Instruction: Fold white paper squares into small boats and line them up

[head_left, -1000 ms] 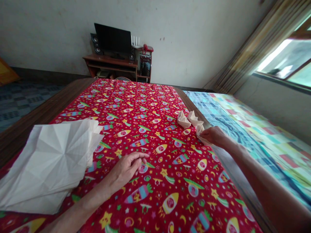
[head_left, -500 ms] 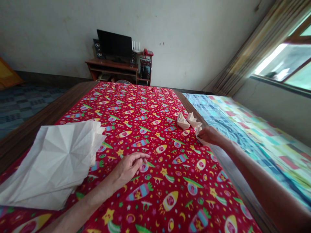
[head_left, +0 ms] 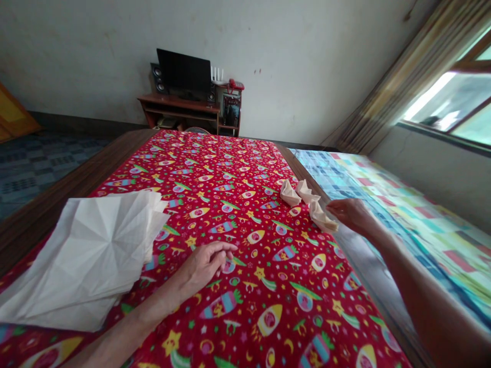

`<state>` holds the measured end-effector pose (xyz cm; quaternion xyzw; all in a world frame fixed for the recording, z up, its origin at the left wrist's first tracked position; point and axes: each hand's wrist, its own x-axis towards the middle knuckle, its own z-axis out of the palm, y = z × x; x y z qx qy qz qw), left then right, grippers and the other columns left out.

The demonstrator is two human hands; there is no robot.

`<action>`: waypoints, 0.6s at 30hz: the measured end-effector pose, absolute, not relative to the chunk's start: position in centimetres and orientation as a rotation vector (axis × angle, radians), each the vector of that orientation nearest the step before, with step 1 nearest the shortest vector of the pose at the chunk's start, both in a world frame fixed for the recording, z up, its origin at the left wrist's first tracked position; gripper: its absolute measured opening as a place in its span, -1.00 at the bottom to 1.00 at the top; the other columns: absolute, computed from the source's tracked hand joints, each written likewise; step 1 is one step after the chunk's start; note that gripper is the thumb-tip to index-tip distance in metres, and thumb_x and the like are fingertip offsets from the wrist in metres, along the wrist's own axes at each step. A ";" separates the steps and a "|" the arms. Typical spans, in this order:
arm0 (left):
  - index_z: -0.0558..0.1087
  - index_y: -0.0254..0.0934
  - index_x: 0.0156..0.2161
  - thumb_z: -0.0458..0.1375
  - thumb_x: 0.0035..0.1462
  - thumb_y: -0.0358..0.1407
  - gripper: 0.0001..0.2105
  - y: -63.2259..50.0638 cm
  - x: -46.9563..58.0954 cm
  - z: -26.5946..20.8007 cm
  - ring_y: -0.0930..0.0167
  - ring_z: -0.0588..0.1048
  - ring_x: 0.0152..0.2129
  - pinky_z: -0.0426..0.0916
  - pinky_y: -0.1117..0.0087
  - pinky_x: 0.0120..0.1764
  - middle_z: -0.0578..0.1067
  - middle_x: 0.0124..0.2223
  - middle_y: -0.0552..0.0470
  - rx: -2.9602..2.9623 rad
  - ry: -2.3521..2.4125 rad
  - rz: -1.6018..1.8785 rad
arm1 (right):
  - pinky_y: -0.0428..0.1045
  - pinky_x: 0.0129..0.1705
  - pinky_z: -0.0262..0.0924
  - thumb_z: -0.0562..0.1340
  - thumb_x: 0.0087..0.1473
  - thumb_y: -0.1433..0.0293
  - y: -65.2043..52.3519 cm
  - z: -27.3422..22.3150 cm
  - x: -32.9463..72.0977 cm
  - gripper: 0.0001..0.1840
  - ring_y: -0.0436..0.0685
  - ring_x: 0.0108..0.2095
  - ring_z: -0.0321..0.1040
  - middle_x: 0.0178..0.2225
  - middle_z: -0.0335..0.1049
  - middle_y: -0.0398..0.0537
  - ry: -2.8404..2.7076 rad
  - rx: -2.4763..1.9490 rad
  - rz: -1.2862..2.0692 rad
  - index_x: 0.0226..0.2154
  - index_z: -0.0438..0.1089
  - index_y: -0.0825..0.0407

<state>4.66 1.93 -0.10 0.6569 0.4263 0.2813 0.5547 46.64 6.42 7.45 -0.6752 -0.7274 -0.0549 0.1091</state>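
My left hand (head_left: 209, 258) rests on the red patterned cloth (head_left: 215, 179), index finger stretched out and the others loosely curled, holding nothing. My right hand (head_left: 351, 214) hovers just right of a folded paper piece (head_left: 322, 217), apart from it, fingers loosely extended and nothing seen in them. Two more pale folded paper pieces, one on the left (head_left: 289, 193) and one farther back (head_left: 307, 191), stand close to it near the table's right edge. A stack of creased white paper sheets (head_left: 95, 245) lies to the left of my left hand.
Dark wooden table edges show on the left (head_left: 72, 168) and right. Beyond the right edge lies a bed with a checked cover (head_left: 383, 189). Against the far wall stands a desk (head_left: 180, 105) with a monitor (head_left: 184, 74), speakers and a red telephone (head_left: 235, 85).
My right hand has let go of the nearest folded paper piece and moved right, leaving it standing on the cloth. My left hand stays in place.
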 end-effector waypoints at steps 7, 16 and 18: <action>0.44 -0.33 -0.09 -0.10 0.20 -0.28 -0.67 1.5 4.1 1.3 0.54 0.39 -0.62 0.32 0.54 -0.54 0.50 -0.34 0.00 1.875 1.003 0.734 | -0.13 -0.58 -0.13 0.05 0.19 0.14 2.1 6.3 36.8 -0.49 -0.11 -0.69 0.02 -0.75 0.13 -0.21 -2.081 -1.643 -0.129 -0.66 0.29 0.08; 0.25 -0.13 0.15 -0.01 0.25 -0.21 -0.62 1.3 -7.3 4.4 0.36 0.38 0.02 0.23 0.27 0.13 0.38 0.09 0.00 2.761 1.394 0.925 | -0.10 -0.51 -0.16 -0.02 0.27 0.28 -0.8 0.4 26.1 -0.60 -0.09 -0.62 0.08 -0.60 0.27 -0.17 -2.458 -1.323 0.232 -0.55 0.24 0.05; 0.14 -0.11 0.23 -0.01 0.22 -0.10 -0.51 1.0 -11.1 3.1 0.30 0.34 0.08 0.27 0.21 0.11 0.31 0.18 0.00 2.842 1.525 0.765 | -0.10 -0.49 -0.13 -0.02 0.28 0.29 -0.8 0.4 26.1 -0.61 -0.08 -0.59 0.13 -0.59 0.29 -0.16 -2.463 -1.316 0.247 -0.54 0.24 0.05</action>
